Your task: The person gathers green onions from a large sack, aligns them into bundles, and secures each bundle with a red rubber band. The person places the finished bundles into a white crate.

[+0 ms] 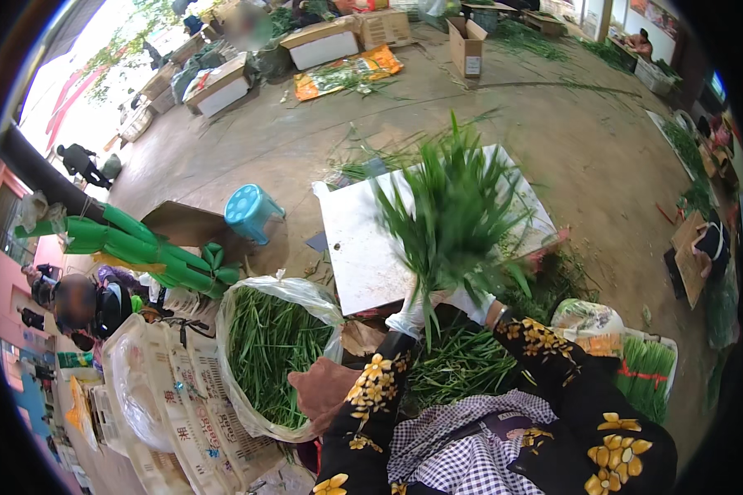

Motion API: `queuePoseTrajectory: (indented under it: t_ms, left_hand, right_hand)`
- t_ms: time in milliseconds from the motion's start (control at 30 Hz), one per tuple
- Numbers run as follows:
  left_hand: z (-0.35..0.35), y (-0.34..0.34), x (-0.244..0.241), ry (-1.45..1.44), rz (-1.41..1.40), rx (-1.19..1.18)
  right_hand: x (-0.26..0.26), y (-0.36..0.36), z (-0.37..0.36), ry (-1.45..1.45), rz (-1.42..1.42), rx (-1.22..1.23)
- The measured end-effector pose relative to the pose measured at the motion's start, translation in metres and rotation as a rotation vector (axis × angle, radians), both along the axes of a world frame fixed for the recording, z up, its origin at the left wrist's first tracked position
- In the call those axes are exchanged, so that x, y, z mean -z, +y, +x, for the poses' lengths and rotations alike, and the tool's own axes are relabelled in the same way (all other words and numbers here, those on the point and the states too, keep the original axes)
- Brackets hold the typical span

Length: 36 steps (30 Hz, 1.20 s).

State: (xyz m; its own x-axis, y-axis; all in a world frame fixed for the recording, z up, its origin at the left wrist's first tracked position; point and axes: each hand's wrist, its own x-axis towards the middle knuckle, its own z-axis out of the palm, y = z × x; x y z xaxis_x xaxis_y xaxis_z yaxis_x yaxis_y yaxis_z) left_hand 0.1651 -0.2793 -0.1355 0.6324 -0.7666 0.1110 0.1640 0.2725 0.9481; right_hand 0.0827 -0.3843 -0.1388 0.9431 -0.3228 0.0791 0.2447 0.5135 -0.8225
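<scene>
Both hands wear white gloves and hold one large bunch of long green leaves (452, 204), its tips spread away over a white board (365, 247). My left hand (410, 309) grips the bunch's lower end at the board's near edge. Beside it, my right hand (472, 303) is closed around the right part of the stems, partly hidden by leaves. The leaves are blurred. Loose cut greens (464, 365) lie below my hands, over the checkered apron. A clear plastic bag (229, 346) full of long green leaves stands to the left.
White plastic crates (192, 396) stand at the lower left, near green wrapped bundles (136, 244) and a blue stool (247, 207). Bundled greens with a red tie (644, 371) lie at the right. A cardboard box (466, 46) stands farther off. Other people are around the edges.
</scene>
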Motion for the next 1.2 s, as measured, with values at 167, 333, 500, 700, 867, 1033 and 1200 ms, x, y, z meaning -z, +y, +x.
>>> queuePoseTrajectory:
  t_ms: [167, 333, 500, 700, 867, 1033, 1200]
  left_hand:
    - [0.032, 0.009, 0.008, 0.214, 0.194, -0.022]
    - [0.009, -0.001, 0.002, 0.396, 0.147, -0.060]
    - [-0.064, 0.006, 0.059, 0.689, 0.209, -0.174]
    - [-0.100, 0.038, 0.082, 0.820, 0.542, 0.157]
    - [-0.092, 0.028, 0.046, 0.841, 0.346, -0.329]
    - [-0.113, 0.019, 0.010, 0.750, 0.329, -0.647]
    - [-0.113, 0.011, -0.001, 0.403, 0.753, -0.847]
  right_hand:
    - [-0.019, 0.003, 0.024, 0.158, -0.514, 0.048]
    - [-0.047, -0.008, 0.016, 0.369, -0.879, -0.088]
    - [0.068, -0.015, -0.038, 0.461, -0.566, -0.412]
    - [0.040, 0.024, -0.094, 0.687, -0.326, -0.426]
    - [-0.005, 0.056, -0.102, 0.618, -0.211, -0.364]
    - [0.000, 0.056, -0.107, 0.575, -0.137, -0.380]
    - [0.005, 0.046, -0.126, 0.616, 0.063, -0.430]
